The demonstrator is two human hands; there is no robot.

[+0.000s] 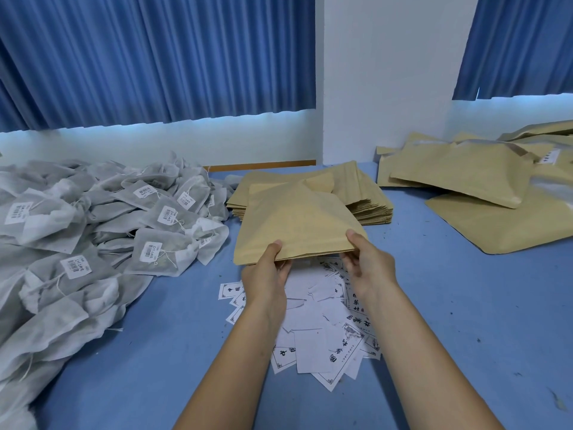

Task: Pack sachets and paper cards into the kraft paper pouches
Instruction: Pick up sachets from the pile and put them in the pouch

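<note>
This is a small hand-packing workroom, shown by bulk stock spread across a blue worktable (459, 311). Left of the stack of flat kraft pouches (367, 195) lies a heap of labelled mesh sachets (93, 218). Loose printed paper cards (310, 339) lie in front, filled pouches (459, 178) to its right, and blue curtains (155, 57) hang behind.

Sachet heap (93, 237) covers the table (434, 305) left side; pouch stack (369, 197) sits centre-back, just right of the heap. Paper cards (316, 333) lie scattered centre-front, before the stack. Single pouch (294, 225) is above the cards' far edge, overlapping the stack, near edge gripped by left hand (266, 274) and right hand (369, 262); pouch pile (465, 175) back-right, apart from the stack.
</note>
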